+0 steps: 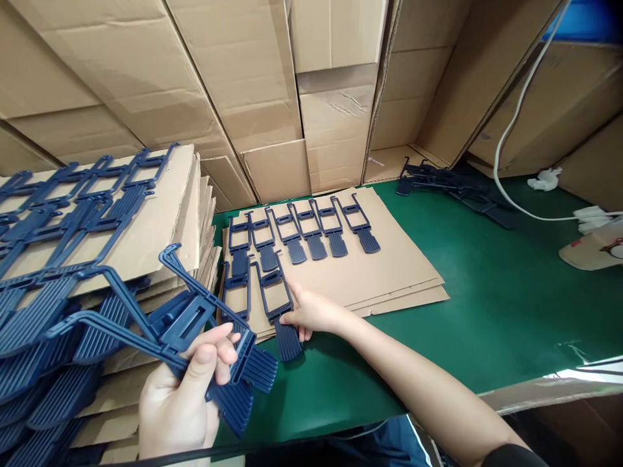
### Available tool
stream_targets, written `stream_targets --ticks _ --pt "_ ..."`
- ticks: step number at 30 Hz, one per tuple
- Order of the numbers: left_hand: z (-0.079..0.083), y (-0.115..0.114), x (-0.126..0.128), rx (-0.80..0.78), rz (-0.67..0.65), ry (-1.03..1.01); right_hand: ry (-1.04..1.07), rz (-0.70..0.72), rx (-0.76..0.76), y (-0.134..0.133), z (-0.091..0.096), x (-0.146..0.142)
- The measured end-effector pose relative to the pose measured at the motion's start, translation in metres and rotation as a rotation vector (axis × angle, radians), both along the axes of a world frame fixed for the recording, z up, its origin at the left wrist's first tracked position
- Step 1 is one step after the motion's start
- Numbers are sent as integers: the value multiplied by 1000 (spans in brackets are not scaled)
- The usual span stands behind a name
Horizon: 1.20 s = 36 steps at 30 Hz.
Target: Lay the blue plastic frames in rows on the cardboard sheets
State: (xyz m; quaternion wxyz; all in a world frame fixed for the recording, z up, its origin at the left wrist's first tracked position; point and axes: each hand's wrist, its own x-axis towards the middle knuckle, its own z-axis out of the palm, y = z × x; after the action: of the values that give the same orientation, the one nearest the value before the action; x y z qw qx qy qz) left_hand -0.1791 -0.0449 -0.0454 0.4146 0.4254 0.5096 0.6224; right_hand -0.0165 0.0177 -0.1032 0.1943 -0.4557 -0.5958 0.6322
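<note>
My left hand point(182, 395) is closed round a bundle of dark blue plastic clip hangers point(195, 324), held low at the left above the table edge. My right hand point(311, 312) reaches forward and rests its fingers on one blue hanger point(277, 301) lying on a flat cardboard sheet point(389, 272). Beside it lies another hanger point(237, 288). Behind them a row of several hangers point(302, 230) lies side by side across the sheet's far edge.
A tall stack of cardboard sheets layered with blue hangers point(97, 214) stands at the left. Cardboard boxes point(272, 84) wall the back. More hangers point(457, 188) lie at the back right on the green table point(511, 305), with a white cable point(511, 123) and tape.
</note>
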Motion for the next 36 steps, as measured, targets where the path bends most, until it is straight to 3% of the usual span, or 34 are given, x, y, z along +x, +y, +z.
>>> stream_targets --ticks 4,11,16,21,25,30,33,36 --pt "1 5 6 -47 -15 -29 -103 -12 141 -2 -2 -3" --pt "6 12 10 -71 0 -40 -547 -21 619 -13 -1 -15" --pt "7 14 6 -60 -11 -21 -755 54 771 -15 2 -20" --pt "9 17 15 -88 -34 -92 -790 58 787 -7 2 -21" --pt "10 27 30 -110 -111 -239 -676 -83 748 4 -2 -19" --pt "3 46 40 -86 -165 -278 -198 -382 713 7 5 -5" --pt "0 56 40 -135 -284 -140 95 -374 504 3 16 7" --pt "-1 65 44 -161 -434 -24 162 -331 388 0 22 20"
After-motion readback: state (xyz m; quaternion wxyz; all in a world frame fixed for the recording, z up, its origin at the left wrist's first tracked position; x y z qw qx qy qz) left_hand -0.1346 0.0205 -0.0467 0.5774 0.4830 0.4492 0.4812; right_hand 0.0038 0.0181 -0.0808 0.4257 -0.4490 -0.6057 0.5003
